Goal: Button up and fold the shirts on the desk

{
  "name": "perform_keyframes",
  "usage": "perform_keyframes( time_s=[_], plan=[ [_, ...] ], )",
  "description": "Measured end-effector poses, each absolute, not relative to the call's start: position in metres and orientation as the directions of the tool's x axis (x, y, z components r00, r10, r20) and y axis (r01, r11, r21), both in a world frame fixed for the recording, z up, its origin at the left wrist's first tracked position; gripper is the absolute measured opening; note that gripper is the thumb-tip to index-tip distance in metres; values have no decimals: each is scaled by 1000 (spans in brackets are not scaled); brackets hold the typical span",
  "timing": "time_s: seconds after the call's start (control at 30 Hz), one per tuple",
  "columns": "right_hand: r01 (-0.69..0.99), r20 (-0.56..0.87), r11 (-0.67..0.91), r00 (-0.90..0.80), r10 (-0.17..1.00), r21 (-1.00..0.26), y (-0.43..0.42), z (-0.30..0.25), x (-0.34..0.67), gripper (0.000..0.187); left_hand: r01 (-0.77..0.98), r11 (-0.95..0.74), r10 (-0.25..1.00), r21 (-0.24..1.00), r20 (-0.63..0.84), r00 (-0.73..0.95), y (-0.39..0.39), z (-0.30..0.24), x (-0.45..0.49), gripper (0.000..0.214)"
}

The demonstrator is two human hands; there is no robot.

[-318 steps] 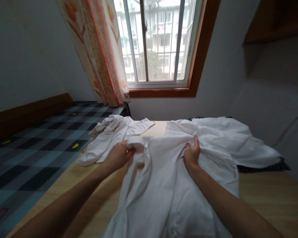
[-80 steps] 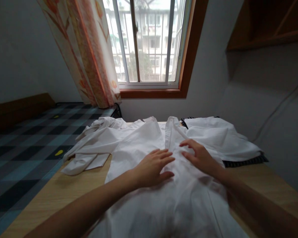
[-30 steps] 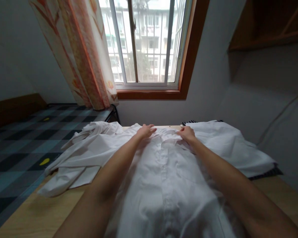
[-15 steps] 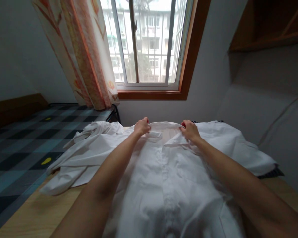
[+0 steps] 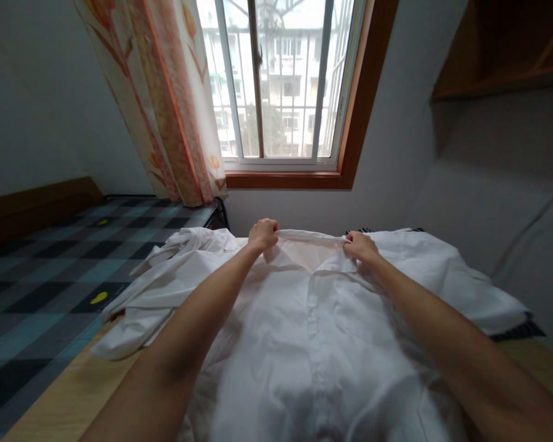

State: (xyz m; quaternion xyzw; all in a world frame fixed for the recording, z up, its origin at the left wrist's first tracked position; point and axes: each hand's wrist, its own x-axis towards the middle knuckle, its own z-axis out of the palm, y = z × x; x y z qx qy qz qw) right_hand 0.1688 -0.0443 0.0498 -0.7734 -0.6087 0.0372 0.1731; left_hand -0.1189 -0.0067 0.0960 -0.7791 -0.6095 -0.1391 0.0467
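Note:
A white button-front shirt (image 5: 313,344) stretches from the far side of the table toward me, its lower part blurred. My left hand (image 5: 263,236) is closed on the left end of its collar edge. At the right end of that edge, my right hand (image 5: 360,247) pinches the cloth. Between the two hands the collar is drawn nearly straight, and the neck opening shows below it. White cloth (image 5: 179,270) lies crumpled to the left, and more white cloth (image 5: 447,276) spreads to the right; whether these are sleeves or other garments I cannot tell.
The pale wooden table (image 5: 69,390) shows at the lower left. A bed with a checked cover (image 5: 41,258) adjoins it on the left. Behind are a curtain (image 5: 166,104) and a barred window (image 5: 281,92). A wooden shelf (image 5: 502,80) hangs at the upper right.
My hands have moved slightly apart, and the collar edge between them is straighter. The collar flap that stood near my left hand no longer shows. The view has shifted a little.

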Motion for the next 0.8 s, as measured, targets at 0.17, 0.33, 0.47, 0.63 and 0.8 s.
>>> perform_keyframes(
  time_s=[0.17,0.33,0.47,0.63,0.8],
  plan=[
    [945,142,-100,151,978,-312,-39,49,167,31,954,-295,913,61,311,263,-12,92,-113,23],
    [977,144,-38,69,987,-211,-37,54,158,15,915,-402,886,27,265,381,-15,85,-111,22],
    [988,215,-60,90,972,-145,-41,61,155,21,899,-438,876,18,233,422,-15,82,-117,21],
    [980,238,-128,163,958,-155,-43,64,158,31,924,-373,916,80,192,353,-5,83,-117,19],
    [885,96,-275,332,938,-375,-44,63,165,23,962,-188,979,196,120,167,10,82,-124,16]
  ],
)
